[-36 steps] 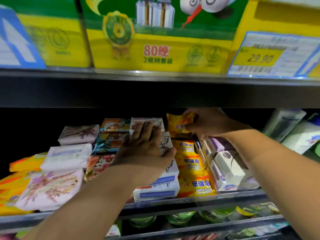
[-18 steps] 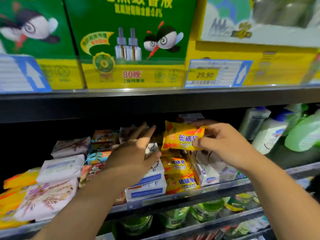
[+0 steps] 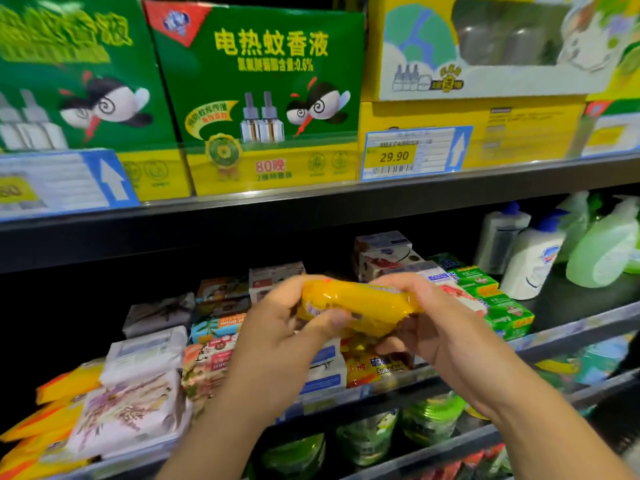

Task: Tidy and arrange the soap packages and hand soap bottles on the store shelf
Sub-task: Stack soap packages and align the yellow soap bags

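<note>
A yellow sulfur soap package [image 3: 360,306] is held in front of the soap shelf, gripped at its left end by my left hand [image 3: 277,334] and at its right end by my right hand [image 3: 426,323]. Behind and below it lie more yellow sulfur soap packs [image 3: 377,370], white and blue soap boxes [image 3: 325,375], floral wrapped soaps [image 3: 131,410] and green soap boxes [image 3: 498,306]. White hand soap bottles [image 3: 530,261] and a pale green bottle [image 3: 602,251] stand at the right of the same shelf.
The upper shelf [image 3: 311,199] carries green and yellow mosquito repellent boxes [image 3: 263,95] and a 29.90 price tag [image 3: 412,154]. The soap shelf's front rail [image 3: 561,330] runs across below my hands. Green round packs [image 3: 429,420] fill the shelf underneath.
My right hand pulled the yellow soap package out from the back of the shelf toward me. My left hand left the white soap box and took the package's left end. The view tilted upward.
</note>
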Demonstrator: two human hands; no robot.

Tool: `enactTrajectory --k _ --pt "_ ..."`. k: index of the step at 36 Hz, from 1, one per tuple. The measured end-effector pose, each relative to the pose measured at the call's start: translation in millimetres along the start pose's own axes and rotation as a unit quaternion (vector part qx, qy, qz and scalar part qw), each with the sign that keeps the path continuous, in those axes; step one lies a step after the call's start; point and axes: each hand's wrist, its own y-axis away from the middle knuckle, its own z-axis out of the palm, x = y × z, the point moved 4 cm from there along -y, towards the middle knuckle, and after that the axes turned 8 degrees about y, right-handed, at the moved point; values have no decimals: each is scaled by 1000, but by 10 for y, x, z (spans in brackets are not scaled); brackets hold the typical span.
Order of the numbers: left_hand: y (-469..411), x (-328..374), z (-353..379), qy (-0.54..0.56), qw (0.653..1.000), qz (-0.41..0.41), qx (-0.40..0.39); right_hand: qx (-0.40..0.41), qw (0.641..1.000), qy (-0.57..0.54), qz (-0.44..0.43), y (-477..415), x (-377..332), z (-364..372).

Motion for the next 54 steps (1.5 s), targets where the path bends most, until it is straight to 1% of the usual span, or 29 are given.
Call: enactTrajectory --k 2,4,6,8,10,12,14,16,17,19,21,22,23,25,27,29,31,33,35,37,39,40,42,45,47,49,51,52,54 --pt "36 -3 2 52 997 -46 20 -16 1000 14 15 9 22 39" --pt "63 25 -3 80 994 -72 35 -29 999 27 -17 35 72 50" --pt "74 55 -9 115 988 -95 46 10 999 -21 -39 68 99 60" --pt "74 60 -18 146 979 -132 54 53 997 -37 -50 60 81 86" --pt "82 55 -24 128 979 -159 26 75 995 -30 -54 56 50 110" --pt "117 20 -42 133 973 -184 -35 104 993 -21 -49 70 50 87" --pt "163 -7 -84 128 970 -183 -101 121 991 -29 -40 77 42 65" --pt "190 -10 -129 22 977 -153 -146 111 993 -47 -13 70 43 66" --pt "186 -2 -140 -24 979 -138 -146 95 993 -65 1 69 40 71" --pt "149 20 -167 -60 984 -128 -109 53 991 -121 23 82 31 70" --pt "107 21 -212 -58 985 -149 -62 2 983 -177 46 115 8 65" --pt "90 13 -230 -48 984 -163 -50 -22 982 -179 61 135 6 58" --pt "71 5 -239 -42 982 -176 -46 -36 985 -154 70 146 3 46" --pt "49 13 -249 -69 977 -199 -44 -37 996 -52 68 146 -29 31" --pt "37 34 -248 -104 968 -225 -46 -16 998 23 65 127 -72 22" --pt "26 87 -225 -114 962 -242 -51 12 996 59 69 103 -117 13" --pt "26 168 -200 -85 960 -261 -44 35 995 74 63 93 -162 -11" --pt "16 232 -184 -51 958 -282 -26 48 995 55 63 97 -210 -24" --pt "7 300 -156 -12 961 -275 -8 48 996 31 70 99 -239 -3" --pt "6 358 -109 36 965 -259 14 67 994 48 65 82 -250 9" --pt "23 383 -90 109 959 -260 32 90 992 64 57 70 -266 12" --pt "46 380 -92 137 956 -260 26 89 992 62 58 69 -278 19" --pt "113 351 -106 155 952 -264 -17 75 992 62 76 77 -288 33" --pt "210 290 -182 147 943 -291 -60 43 990 31 127 94 -271 65" --pt "229 266 -256 85 951 -293 -47 16 986 -33 165 90 -221 86" --pt "221 290 -325 14 958 -285 -24 -17 973 -125 192 89 -199 113" --pt "222 313 -383 -3 957 -290 -4 -54 964 -177 192 99 -204 151" --pt "233 321 -400 2 955 -297 1 -70 965 -177 182 110 -218 178" --pt "244 377 -410 17 950 -311 15 -78 976 -127 160 120 -225 212"
